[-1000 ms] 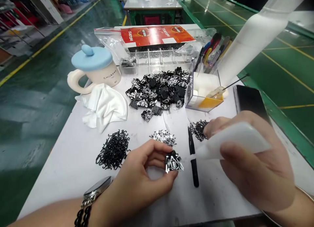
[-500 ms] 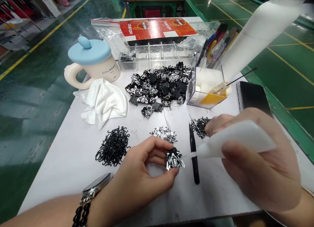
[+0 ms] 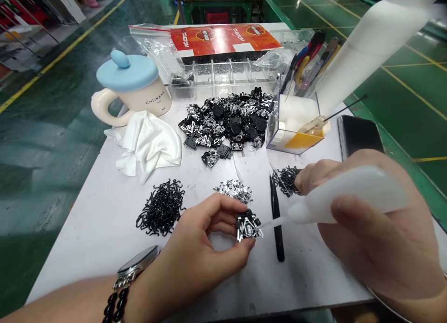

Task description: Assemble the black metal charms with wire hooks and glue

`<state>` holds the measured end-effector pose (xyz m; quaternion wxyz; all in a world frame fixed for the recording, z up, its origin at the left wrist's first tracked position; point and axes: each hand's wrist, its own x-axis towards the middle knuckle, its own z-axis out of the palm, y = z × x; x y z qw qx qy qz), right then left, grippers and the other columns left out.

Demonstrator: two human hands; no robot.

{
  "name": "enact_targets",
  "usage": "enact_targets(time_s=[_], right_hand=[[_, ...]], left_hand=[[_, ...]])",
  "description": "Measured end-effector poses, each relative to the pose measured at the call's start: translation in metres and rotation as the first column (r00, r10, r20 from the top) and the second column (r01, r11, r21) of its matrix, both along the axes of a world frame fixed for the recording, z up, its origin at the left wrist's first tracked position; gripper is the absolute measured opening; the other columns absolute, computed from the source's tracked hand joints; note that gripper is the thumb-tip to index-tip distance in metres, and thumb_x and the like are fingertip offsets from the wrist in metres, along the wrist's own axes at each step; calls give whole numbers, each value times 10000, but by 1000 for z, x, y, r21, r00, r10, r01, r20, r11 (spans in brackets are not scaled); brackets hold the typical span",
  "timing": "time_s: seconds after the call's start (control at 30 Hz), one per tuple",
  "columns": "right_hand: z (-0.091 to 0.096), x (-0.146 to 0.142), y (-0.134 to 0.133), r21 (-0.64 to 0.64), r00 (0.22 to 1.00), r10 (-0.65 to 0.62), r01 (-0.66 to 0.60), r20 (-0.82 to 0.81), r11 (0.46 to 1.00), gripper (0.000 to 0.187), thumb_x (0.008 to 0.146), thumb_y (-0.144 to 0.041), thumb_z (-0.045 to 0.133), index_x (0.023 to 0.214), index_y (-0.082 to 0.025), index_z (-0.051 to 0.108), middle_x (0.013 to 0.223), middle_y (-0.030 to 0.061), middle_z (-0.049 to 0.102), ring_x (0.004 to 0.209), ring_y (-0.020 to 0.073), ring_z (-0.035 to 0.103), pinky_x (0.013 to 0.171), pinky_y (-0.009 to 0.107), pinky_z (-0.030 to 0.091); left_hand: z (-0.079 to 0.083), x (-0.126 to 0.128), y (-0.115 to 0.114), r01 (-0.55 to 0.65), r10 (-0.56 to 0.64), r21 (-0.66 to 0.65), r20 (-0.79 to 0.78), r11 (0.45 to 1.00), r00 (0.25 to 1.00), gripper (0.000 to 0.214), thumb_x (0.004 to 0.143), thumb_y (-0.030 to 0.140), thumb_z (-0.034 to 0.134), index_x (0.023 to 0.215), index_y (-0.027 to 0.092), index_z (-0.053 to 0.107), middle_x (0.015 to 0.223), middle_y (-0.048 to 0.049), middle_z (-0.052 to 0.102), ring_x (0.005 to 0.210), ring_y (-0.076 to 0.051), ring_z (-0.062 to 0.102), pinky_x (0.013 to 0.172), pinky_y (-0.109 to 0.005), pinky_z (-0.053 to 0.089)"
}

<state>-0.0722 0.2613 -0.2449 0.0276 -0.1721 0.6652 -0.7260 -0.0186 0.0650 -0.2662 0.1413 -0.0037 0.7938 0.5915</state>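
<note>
Between thumb and fingertips, my left hand (image 3: 209,239) pinches a small black and silver mechanism (image 3: 248,225), its metal side facing up. My right hand (image 3: 380,230) is wrapped round a translucent squeeze bottle (image 3: 349,197), tilted with its thin nozzle pointing left at the mechanism's right edge. The nozzle tip is at or very near the part; contact is hard to tell. Black tweezers (image 3: 277,230) lie on the table beneath the nozzle. Small silver metal parts (image 3: 234,190) lie just beyond my left hand, and black hook-shaped pieces (image 3: 161,207) are heaped to its left.
Similar mechanisms (image 3: 226,120) are piled mid-table before a clear compartment tray (image 3: 223,78). At left stand a blue-lidded mug (image 3: 150,97) and a white cloth (image 3: 150,143). A clear tool holder (image 3: 296,127), a phone (image 3: 361,136) and more black pieces (image 3: 287,181) are at right.
My right hand and the squeeze bottle have shifted slightly right, away from the mechanism. My left hand and the mechanism have stayed in place.
</note>
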Motion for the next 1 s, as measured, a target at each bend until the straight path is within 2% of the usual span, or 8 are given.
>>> enact_targets(time_s=[0.3, 0.43, 0.53, 0.6, 0.67, 0.77, 0.87, 1.0], right_hand=[[-2, 2, -4, -14, 999, 51, -51, 13, 999, 110, 829, -301, 623, 819, -234, 536, 645, -1, 509, 523, 124, 456, 436, 274, 348], [-1, 2, -3, 3, 1000, 15, -15, -3, 1000, 138, 818, -311, 634, 788, -229, 527, 650, 14, 526, 614, 161, 512, 457, 281, 356], [-2, -3, -3, -33, 988, -150, 149, -31, 988, 204, 774, -348, 680, 750, -223, 521, 645, 20, 519, 677, 192, 528, 497, 296, 364], [-6, -11, -4, -79, 937, -338, 332, -86, 940, 213, 763, -358, 688, 768, -226, 522, 655, 10, 496, 641, 180, 504, 525, 306, 364], [-12, -22, -5, -67, 900, -413, 408, -137, 911, 189, 775, -329, 671, 797, -232, 510, 673, -5, 464, 587, 151, 454, 533, 301, 355], [-22, -42, -6, 184, 940, -267, 307, -213, 934, 211, 747, -248, 672, 760, -229, 462, 681, -24, 410, 597, 128, 409, 551, 280, 342], [-31, -56, -11, 487, 949, -131, 263, -288, 833, 255, 722, -205, 658, 787, -227, 413, 732, -27, 444, 662, 125, 468, 595, 270, 378], [-39, -61, -21, 644, 953, -15, 215, -301, 734, 313, 717, -192, 649, 885, -229, 388, 800, -6, 536, 738, 163, 562, 615, 280, 424]], left_hand=[[0, -3, 1, 0, 0, 12, 9, 1000, 1000, 289, 740, 222, 701, 988, 259, 557, 850, 34, 620, 766, -90, 603, 698, -146, 520], [0, 0, 0, -4, 4, 12, 16, 1000, 1000, 283, 746, 233, 698, 990, 261, 557, 850, 34, 617, 764, -90, 600, 701, -148, 518], [0, 1, 0, -3, 3, 23, 10, 1000, 1000, 286, 745, 231, 696, 994, 264, 557, 851, 36, 614, 766, -87, 598, 699, -141, 515], [0, 0, 0, 0, -1, 19, 13, 1000, 1000, 282, 745, 227, 692, 991, 258, 558, 851, 34, 611, 767, -88, 597, 701, -145, 515], [0, 0, 1, 5, -5, 16, 17, 1000, 1000, 276, 743, 219, 688, 985, 251, 559, 842, 32, 606, 759, -87, 593, 697, -149, 516], [-1, 0, 2, 13, -13, 22, 12, 1000, 1000, 275, 737, 215, 685, 981, 241, 560, 833, 28, 602, 755, -93, 589, 692, -163, 518], [-1, 1, 3, 22, -22, 31, 16, 999, 1000, 286, 730, 208, 678, 990, 225, 559, 837, 17, 614, 766, -107, 599, 702, -188, 524], [5, 3, 4, 107, -108, 56, 11, 993, 994, 283, 716, 174, 658, 983, 200, 567, 841, 4, 642, 765, -118, 616, 715, -206, 532]])
